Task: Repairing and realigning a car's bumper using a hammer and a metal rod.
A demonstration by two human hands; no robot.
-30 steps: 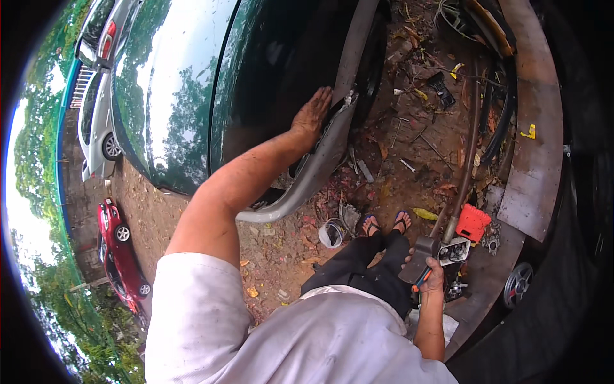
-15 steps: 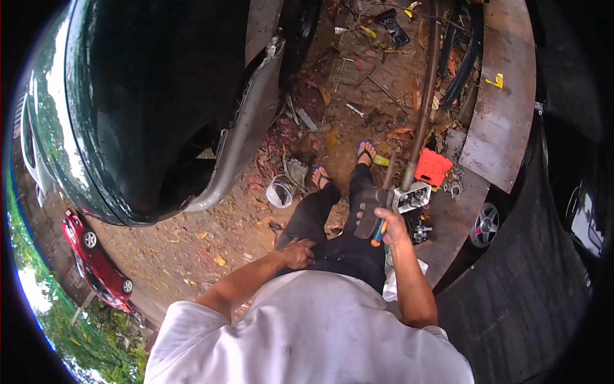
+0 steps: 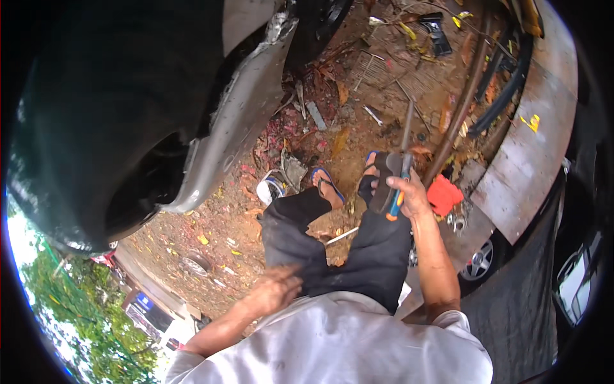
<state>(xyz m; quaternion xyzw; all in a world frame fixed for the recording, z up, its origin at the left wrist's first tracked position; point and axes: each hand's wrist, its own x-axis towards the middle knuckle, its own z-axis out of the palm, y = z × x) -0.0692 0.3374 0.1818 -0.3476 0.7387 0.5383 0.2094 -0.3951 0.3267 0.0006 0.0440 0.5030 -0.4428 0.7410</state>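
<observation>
My right hand (image 3: 409, 189) grips a dark flat metal piece (image 3: 387, 185) together with a long tool that has a blue-and-orange handle (image 3: 396, 201), its metal shaft pointing forward over the ground. My left hand (image 3: 275, 288), smeared by motion, is low beside my dark trouser leg (image 3: 294, 249), near my waist. Ahead on the left is a dark green car (image 3: 96, 141) with a grey, ragged-edged body edge (image 3: 236, 121). A white bucket (image 3: 270, 189) sits by my sandalled foot (image 3: 326, 185).
Right of me are a red plastic piece (image 3: 444, 195), a bent pipe (image 3: 451, 147), black strips (image 3: 511, 96), metal sheets (image 3: 524, 173) and a car wheel (image 3: 476, 259). A wrench (image 3: 372, 115) and debris lie on the dirt (image 3: 339, 96); trees (image 3: 77, 301) show at lower left.
My left hand has come off the car's panel down to my waist. My right hand, still holding the tools, has risen forward, and the view has swung closer over the car's corner.
</observation>
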